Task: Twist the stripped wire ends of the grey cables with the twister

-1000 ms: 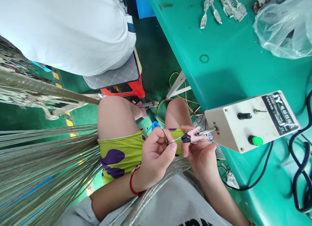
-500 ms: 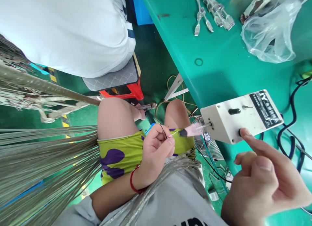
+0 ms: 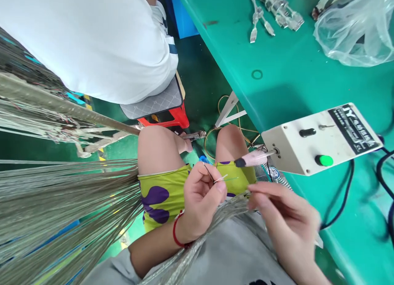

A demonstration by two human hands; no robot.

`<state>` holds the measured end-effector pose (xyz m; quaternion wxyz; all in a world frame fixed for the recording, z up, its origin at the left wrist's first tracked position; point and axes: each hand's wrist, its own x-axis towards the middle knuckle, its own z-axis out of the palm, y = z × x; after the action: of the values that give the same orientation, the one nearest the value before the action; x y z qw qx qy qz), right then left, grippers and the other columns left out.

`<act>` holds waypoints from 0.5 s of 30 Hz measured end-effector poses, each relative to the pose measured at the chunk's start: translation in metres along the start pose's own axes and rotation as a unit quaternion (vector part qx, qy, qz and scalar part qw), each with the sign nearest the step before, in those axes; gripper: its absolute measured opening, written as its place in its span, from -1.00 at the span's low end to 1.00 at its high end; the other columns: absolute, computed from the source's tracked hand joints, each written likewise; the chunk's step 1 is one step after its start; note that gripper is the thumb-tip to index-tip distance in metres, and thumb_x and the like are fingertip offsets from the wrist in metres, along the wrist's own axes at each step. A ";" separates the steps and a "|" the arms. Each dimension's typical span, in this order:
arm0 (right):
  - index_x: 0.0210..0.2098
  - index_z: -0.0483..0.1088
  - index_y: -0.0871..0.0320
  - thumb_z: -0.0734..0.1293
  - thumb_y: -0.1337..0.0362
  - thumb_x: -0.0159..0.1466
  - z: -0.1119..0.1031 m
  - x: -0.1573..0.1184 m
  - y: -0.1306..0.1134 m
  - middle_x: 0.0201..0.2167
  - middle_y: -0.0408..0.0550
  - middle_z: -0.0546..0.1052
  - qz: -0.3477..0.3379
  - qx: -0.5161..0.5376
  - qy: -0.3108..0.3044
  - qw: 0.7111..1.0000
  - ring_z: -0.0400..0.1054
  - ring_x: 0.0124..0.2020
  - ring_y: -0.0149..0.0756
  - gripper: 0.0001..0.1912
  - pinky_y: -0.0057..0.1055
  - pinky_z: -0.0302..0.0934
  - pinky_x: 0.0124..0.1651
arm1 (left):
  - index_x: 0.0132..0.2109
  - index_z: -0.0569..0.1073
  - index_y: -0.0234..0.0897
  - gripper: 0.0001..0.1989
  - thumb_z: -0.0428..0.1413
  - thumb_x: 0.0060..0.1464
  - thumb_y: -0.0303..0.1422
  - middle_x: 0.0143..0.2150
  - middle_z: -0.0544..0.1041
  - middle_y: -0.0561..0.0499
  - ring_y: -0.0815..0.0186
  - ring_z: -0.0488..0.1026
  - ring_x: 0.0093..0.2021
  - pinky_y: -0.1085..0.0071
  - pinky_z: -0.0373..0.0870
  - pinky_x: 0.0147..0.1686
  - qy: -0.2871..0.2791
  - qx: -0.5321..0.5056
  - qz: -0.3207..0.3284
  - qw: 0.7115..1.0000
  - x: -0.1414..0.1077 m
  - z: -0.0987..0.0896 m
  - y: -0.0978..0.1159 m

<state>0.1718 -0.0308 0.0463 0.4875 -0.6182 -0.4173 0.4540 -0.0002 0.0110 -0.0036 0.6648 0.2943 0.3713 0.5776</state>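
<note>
My left hand [image 3: 203,203] is closed in a pinch on a cable end, from which thin black, white and green wires [image 3: 226,178] fan out. Over my lap, my right hand [image 3: 286,219] has its thumb and forefinger drawn close at the loose ends of a bundle of clear-jacketed cables [image 3: 229,209]; what lies between them is hidden. Above both hands, a pink-wrapped spindle [image 3: 255,158] with a dark tip sticks out of a white machine box [image 3: 326,137]. No wire joins the tip to my left hand. A green button [image 3: 324,160] shows on the box.
The green table [image 3: 277,100] holds USB cables [image 3: 280,14] and a clear plastic bag [image 3: 353,35]. A person in white [image 3: 117,43] sits on a red stool [image 3: 172,119] at upper left. Many cables [image 3: 92,190] hang across the left, below a metal bar [image 3: 67,100]. A fan [image 3: 277,176] stands under the table.
My right hand has left the box's button and come down left to the cable bundle. The wires in my left hand have come away from the spindle tip. The view has shifted slightly.
</note>
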 end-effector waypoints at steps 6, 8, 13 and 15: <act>-0.13 0.84 -0.08 0.71 0.08 0.45 0.039 0.006 0.004 -0.50 -0.15 0.66 0.104 0.213 -0.067 0.969 0.46 -0.51 -0.37 -0.89 -0.49 0.40 -0.42 | -0.12 0.52 -0.15 -0.77 0.32 0.58 -0.24 -0.38 0.54 0.13 0.47 0.34 -0.53 0.55 0.30 -0.50 -0.071 0.124 0.115 0.983 -0.007 0.002 0.011; -0.15 0.84 -0.06 0.71 0.10 0.45 0.041 0.006 0.006 -0.48 -0.16 0.66 0.110 0.235 -0.069 0.963 0.41 -0.52 -0.41 -0.90 -0.52 0.38 -0.41 | -0.09 0.54 -0.13 -0.82 0.31 0.60 -0.26 -0.34 0.60 0.11 0.47 0.37 -0.52 0.55 0.33 -0.47 -0.085 0.135 0.133 0.978 -0.005 0.002 0.015; -0.22 0.83 -0.04 0.74 0.08 0.41 0.041 0.015 0.008 -0.55 -0.21 0.57 0.129 0.265 -0.078 0.952 0.28 -0.57 -0.47 -0.85 -0.55 0.27 -0.46 | -0.01 0.58 -0.08 -0.91 0.29 0.61 -0.29 -0.37 0.54 0.13 0.45 0.35 -0.53 0.54 0.35 -0.47 -0.115 0.111 0.120 0.980 0.000 0.001 0.015; -0.24 0.83 -0.04 0.74 0.07 0.40 0.042 0.018 0.008 -0.56 -0.22 0.56 0.141 0.278 -0.082 0.947 0.23 -0.59 -0.49 -0.83 -0.55 0.22 -0.48 | 0.02 0.60 -0.08 -0.95 0.27 0.61 -0.29 -0.41 0.49 0.14 0.44 0.31 -0.55 0.51 0.31 -0.48 -0.136 0.099 0.134 0.977 0.002 -0.001 0.012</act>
<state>0.1361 -0.0056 0.0311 0.5350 -0.4716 -0.2217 0.6650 -0.0080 0.0148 0.0054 0.5935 0.4817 0.2900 0.5758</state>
